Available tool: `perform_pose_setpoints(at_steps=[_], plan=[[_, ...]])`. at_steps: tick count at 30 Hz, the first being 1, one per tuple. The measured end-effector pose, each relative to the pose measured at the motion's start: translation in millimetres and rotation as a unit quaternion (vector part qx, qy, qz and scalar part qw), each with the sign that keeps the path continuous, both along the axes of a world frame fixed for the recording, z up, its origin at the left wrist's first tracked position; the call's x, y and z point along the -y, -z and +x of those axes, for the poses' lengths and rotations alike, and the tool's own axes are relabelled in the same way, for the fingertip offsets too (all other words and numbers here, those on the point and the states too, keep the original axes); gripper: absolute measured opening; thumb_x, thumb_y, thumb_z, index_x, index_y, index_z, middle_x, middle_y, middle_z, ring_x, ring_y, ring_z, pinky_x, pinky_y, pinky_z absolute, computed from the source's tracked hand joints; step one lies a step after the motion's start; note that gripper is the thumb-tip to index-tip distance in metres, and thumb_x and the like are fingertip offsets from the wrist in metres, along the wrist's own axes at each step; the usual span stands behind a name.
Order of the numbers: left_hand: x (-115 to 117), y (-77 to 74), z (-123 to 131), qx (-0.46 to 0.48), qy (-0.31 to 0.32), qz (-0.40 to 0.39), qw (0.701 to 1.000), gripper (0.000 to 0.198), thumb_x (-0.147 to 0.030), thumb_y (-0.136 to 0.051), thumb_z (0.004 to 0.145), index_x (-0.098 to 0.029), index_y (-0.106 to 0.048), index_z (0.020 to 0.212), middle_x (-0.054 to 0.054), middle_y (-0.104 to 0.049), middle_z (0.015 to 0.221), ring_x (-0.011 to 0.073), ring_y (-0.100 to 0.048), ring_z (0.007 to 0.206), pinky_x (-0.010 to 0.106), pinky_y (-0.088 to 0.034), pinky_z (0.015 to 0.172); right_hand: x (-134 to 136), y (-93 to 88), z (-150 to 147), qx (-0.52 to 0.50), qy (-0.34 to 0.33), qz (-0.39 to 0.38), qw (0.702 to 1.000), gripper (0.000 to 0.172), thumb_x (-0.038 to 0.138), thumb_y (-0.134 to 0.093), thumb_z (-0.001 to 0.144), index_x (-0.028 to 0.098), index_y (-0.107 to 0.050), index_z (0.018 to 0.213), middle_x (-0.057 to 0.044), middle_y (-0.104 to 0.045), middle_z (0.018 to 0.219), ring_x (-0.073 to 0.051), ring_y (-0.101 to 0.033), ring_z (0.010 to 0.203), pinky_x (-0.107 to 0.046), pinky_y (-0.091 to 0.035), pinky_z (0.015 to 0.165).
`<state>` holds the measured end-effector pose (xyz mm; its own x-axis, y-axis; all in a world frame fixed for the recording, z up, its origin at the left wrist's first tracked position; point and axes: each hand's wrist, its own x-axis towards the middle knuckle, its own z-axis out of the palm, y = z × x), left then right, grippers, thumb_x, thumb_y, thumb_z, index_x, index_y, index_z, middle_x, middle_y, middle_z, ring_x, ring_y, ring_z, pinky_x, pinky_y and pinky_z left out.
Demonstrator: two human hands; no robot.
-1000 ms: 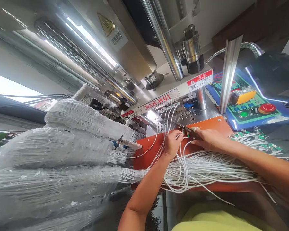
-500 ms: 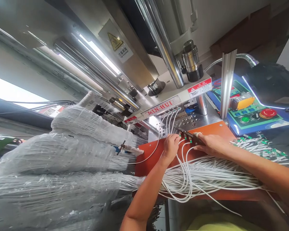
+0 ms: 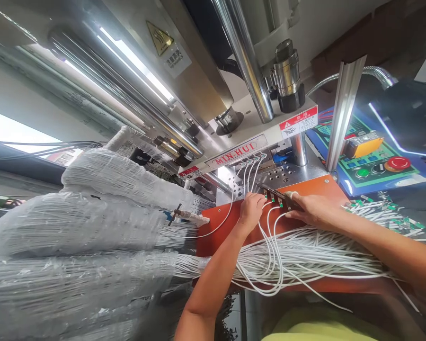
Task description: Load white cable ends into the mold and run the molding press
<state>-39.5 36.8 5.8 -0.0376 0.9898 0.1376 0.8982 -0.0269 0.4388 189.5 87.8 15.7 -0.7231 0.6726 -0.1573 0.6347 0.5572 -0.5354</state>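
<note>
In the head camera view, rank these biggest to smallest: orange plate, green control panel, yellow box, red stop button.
1. Orange plate
2. Green control panel
3. Yellow box and red stop button look too close in size to rank.

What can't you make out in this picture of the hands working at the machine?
In the head view:
What the left hand touches: its own fingers hide it.
The far end of the dark metal bar: the right hand covers it.
The warning label: print too small to read.
The plastic-wrapped white wire bundles: far ends cut off by the left edge.
The control panel: upper corner hidden by a black object.
</note>
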Motion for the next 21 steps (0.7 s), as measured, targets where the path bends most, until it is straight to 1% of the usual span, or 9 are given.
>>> perform_pose_setpoints(at_steps=[5, 8, 10, 13, 15, 18, 21], plan=[[-1.0, 4.4, -1.7, 0.009, 0.008, 0.023, 1.0, 0.021, -0.018, -0.053, 0.09, -0.02, -0.067, 0.075, 0.002, -0.066, 0.076, 0.0167, -0.054, 0.081, 0.028, -0.043, 0.075, 0.2, -1.9, -0.2, -0.017, -0.013, 0.007, 1.0, 0.032, 0.049, -0.045, 0.091, 0.022, -0.046, 0.108, -0.008, -0.068, 0.09, -0.025, -0.066, 0.079, -0.029, -0.038, 0.06], [-2.6, 7.1, -1.5, 0.008, 0.008, 0.026, 1.0, 0.021, -0.018, -0.053, 0.09, -0.02, -0.067, 0.075, 0.002, -0.066, 0.077, 0.017, -0.053, 0.081, 0.028, -0.043, 0.074, 0.8, -1.3, -1.5, -0.005, -0.011, 0.011, 1.0, 0.035, 0.048, -0.047, 0.09, 0.022, -0.047, 0.113, -0.008, -0.069, 0.09, -0.026, -0.066, 0.08, -0.03, -0.039, 0.061], [-4.1, 9.2, -0.9, 0.005, 0.007, 0.03, 1.0, 0.022, -0.018, -0.052, 0.09, -0.021, -0.067, 0.075, 0.002, -0.066, 0.076, 0.0173, -0.054, 0.081, 0.029, -0.044, 0.075, 1.0, 0.8, -2.7, 0.006, -0.009, 0.024, 1.0, 0.037, 0.048, -0.048, 0.09, 0.022, -0.047, 0.116, -0.009, -0.069, 0.092, -0.028, -0.067, 0.082, -0.031, -0.039, 0.061], [-6.1, 11.8, 0.1, 0.003, 0.002, 0.043, 0.999, 0.021, -0.017, -0.054, 0.09, -0.021, -0.068, 0.075, 0.003, -0.067, 0.076, 0.018, -0.055, 0.082, 0.03, -0.044, 0.075, 1.5, 2.9, -4.2, 0.021, -0.01, 0.049, 0.999, 0.037, 0.048, -0.047, 0.09, 0.02, -0.047, 0.114, -0.009, -0.07, 0.091, -0.029, -0.067, 0.083, -0.031, -0.04, 0.061], [-5.9, 11.7, 1.2, -0.002, 0.002, 0.05, 0.999, 0.018, -0.016, -0.055, 0.088, -0.02, -0.067, 0.075, 0.003, -0.067, 0.077, 0.0186, -0.055, 0.082, 0.03, -0.045, 0.075, 3.3, 1.0, -5.2, 0.045, -0.016, 0.072, 0.996, 0.037, 0.049, -0.045, 0.091, 0.019, -0.048, 0.113, -0.009, -0.071, 0.089, -0.029, -0.068, 0.082, -0.031, -0.041, 0.061], [-2.5, 8.0, 6.5, -0.041, -0.002, 0.057, 0.998, 0.014, -0.017, -0.058, 0.086, -0.02, -0.066, 0.075, 0.004, -0.065, 0.077, 0.0203, -0.055, 0.083, 0.032, -0.046, 0.078, 9.8, -5.1, -8.3, 0.108, -0.019, 0.113, 0.988, 0.043, 0.047, -0.043, 0.092, 0.015, -0.045, 0.121, -0.011, -0.072, 0.083, -0.032, -0.069, 0.078, -0.033, -0.041, 0.059], [1.7, 2.3, 13.6, -0.087, -0.008, 0.072, 0.994, 0.003, -0.022, -0.067, 0.081, -0.019, -0.066, 0.08, 0.007, -0.064, 0.082, 0.0236, -0.055, 0.089, 0.036, -0.046, 0.081, 19.4, -8.5, -13.5, 0.158, -0.015, 0.141, 0.977, 0.046, 0.041, -0.046, 0.092, 0.01, -0.045, 0.126, -0.013, -0.071, 0.077, -0.034, -0.069, 0.074, -0.036, -0.043, 0.056]])
